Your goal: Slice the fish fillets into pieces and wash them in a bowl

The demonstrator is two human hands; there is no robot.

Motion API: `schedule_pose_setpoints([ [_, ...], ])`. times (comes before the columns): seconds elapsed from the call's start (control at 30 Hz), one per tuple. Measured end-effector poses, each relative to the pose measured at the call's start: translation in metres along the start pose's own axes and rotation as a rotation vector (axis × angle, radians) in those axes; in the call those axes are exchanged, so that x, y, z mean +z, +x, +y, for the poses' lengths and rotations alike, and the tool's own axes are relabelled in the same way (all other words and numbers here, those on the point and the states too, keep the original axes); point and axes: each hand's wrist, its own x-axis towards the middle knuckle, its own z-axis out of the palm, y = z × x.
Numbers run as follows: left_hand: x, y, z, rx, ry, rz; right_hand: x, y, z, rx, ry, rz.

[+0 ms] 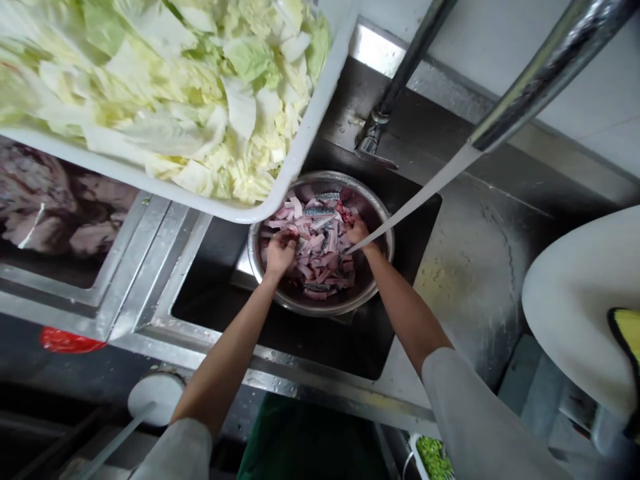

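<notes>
A round steel basin (383,213) stands in the sink, filled with cut fish pieces (320,243), pale pink with some dark, patterned skin. At the basin's left side, my left hand (281,253) has its fingers curled round reddish fish pieces. On the right side, my right hand (357,232) is closed at the fingers on dark red fish pieces near the basin's far wall. A stream of water (420,197) runs from the steel spout (540,80) into the basin, passing close to my right hand.
A white tub (295,167) of chopped cabbage (200,100) overhangs the sink's far left. Raw meat (95,213) lies in the left-hand sink. A faucet (373,130) stands behind the basin. A large white rounded object (580,293) is at right; a red bag (70,340) shows lower left.
</notes>
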Motion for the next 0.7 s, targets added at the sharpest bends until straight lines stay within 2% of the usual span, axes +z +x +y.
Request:
schedule_pose_setpoints([
  [0.13,0.005,-0.018,-0.012,-0.015,-0.006,-0.006,0.004,0.001,-0.003,0.055,0.063,0.038],
  [0.27,0.005,-0.023,-0.02,0.016,-0.041,0.007,0.006,-0.003,-0.009,0.137,0.133,0.092],
  [0.4,0.003,-0.026,-0.02,0.004,-0.029,-0.018,0.017,0.002,-0.021,0.146,0.172,0.192],
  [0.5,-0.003,-0.028,-0.02,0.015,-0.028,-0.047,0.024,0.016,-0.026,0.132,0.275,0.179],
  [0.6,-0.008,-0.032,-0.019,0.047,-0.019,-0.056,0.023,0.029,-0.024,0.165,0.404,0.139],
  [0.7,-0.008,-0.036,-0.011,0.074,-0.024,-0.041,0.016,0.031,-0.015,0.138,0.397,0.183],
])
